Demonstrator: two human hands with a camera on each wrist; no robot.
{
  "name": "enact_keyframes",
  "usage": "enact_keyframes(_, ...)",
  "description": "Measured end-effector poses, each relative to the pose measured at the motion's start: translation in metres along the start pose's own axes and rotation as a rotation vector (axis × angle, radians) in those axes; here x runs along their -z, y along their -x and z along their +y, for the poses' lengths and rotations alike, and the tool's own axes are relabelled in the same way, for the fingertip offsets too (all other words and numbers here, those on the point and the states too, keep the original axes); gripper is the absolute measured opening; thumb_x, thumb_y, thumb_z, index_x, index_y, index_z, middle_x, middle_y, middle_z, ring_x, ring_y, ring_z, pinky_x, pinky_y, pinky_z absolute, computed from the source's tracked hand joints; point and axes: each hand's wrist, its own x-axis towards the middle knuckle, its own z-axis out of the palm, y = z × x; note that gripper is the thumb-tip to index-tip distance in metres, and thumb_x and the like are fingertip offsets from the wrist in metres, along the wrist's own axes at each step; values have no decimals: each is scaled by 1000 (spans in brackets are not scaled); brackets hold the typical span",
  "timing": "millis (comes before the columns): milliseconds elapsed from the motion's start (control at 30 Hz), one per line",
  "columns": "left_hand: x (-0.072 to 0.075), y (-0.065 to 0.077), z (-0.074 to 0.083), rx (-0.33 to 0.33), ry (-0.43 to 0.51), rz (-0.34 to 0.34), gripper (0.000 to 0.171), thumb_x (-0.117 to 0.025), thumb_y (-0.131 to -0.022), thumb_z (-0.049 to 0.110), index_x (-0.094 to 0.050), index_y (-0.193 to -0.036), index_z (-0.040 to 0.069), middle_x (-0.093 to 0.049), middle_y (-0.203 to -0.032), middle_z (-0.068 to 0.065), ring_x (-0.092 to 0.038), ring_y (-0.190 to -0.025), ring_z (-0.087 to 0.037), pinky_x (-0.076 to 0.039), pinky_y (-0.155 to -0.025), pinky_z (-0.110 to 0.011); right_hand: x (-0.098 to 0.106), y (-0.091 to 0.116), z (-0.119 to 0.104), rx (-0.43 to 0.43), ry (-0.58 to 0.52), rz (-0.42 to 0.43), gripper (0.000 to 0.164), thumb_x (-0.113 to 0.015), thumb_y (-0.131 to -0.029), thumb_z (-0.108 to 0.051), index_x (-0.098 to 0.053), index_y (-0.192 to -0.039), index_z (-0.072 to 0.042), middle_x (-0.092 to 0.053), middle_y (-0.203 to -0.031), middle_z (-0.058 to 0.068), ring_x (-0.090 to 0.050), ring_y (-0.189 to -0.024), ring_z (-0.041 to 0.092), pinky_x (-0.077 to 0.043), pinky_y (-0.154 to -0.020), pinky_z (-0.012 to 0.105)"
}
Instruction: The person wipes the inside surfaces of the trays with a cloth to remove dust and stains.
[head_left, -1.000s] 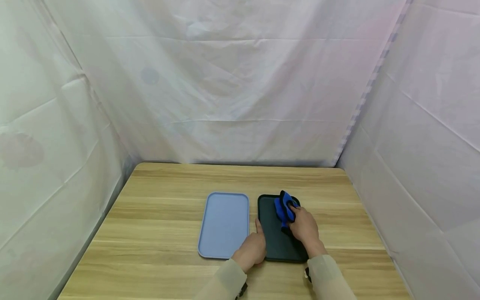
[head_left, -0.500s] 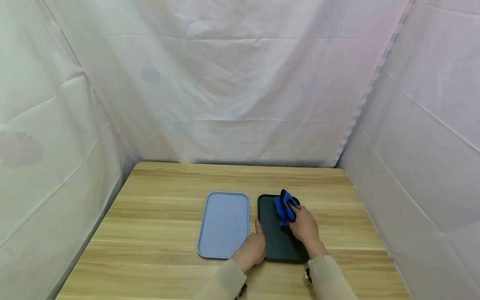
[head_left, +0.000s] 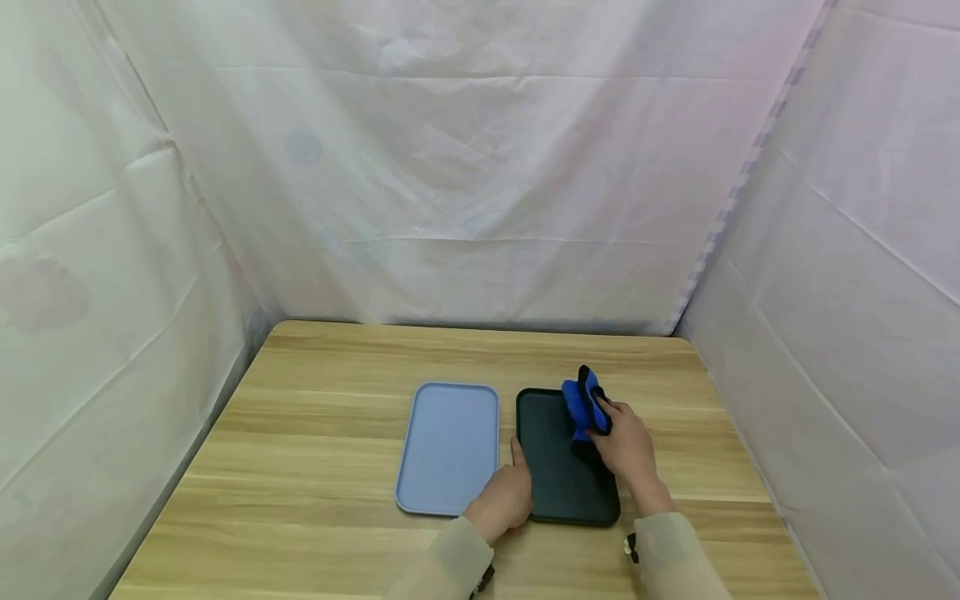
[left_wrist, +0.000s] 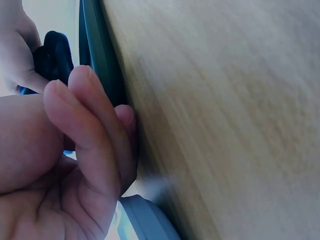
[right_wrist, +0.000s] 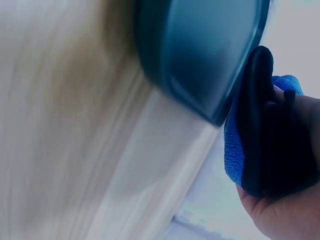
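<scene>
My right hand (head_left: 627,446) grips a bunched blue cloth with black edging (head_left: 587,407). It holds the cloth at the far right corner of a dark green tray (head_left: 558,487), against the rim. In the right wrist view the cloth (right_wrist: 234,150) shows a terry-like texture beside the tray edge (right_wrist: 165,45). My left hand (head_left: 504,498) rests at the left side of the dark tray, its index finger extended along the rim. In the left wrist view its other fingers (left_wrist: 90,135) are slightly bent near the tray's outer wall (left_wrist: 102,50).
A light blue tray (head_left: 448,450) lies flat just left of the dark one, with a narrow gap between them. Both are on a wood-grain table (head_left: 300,467). White sheets (head_left: 480,167) hang behind the table and along both sides.
My right hand has moved the blue cloth right and slightly away, from inside the dark tray to its far right corner. The left hand and both trays have stayed in place.
</scene>
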Motion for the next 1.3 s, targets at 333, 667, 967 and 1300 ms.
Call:
enact_keyframes(333, 1, -2, -1, 1, -10, -11, 96, -71, -95, 8, -5, -164, -6, -53, -47, -4, -44, -34, -13, -37, -39, -27, 23, -5, 24, -55, 11, 62, 68, -77, -93, -17, -49, -154, -10, -51, -147, 30, -53, -130, 54, -45, -102, 66)
enact_keyframes(667, 1, 1, 0, 2, 3, -15, 96, -70, -95, 6, -5, -164, -5, -54, -48, -5, -43, -35, -13, -37, -39, -27, 19, -2, 53, -140, 105, 5, 74, -63, -98, -12, -30, -164, -16, -37, -156, 33, -45, -129, 61, -45, -95, 72)
enact_keyframes(967, 2, 2, 1, 0, -7, -13, 96, -71, -95, 7, -5, -164, -5, -54, -48, -5, -42, -34, -13, -35, -38, -27, 2, -7, 69, -136, 162, -151, 80, -54, -97, -3, -18, -167, -17, -10, -168, 32, -27, -141, 64, -41, -100, 77)
enact_keyframes(1300, -1, 0, -1, 16, 22, -22, 98, -71, -94, 7, -3, -164, -4, -55, -48, -5, -45, -35, -13, -37, -39, -28, -1, -7, 68, -118, 164, -175, 74, -54, -100, -5, -21, -166, -12, -8, -167, 35, -24, -143, 63, -31, -112, 74)
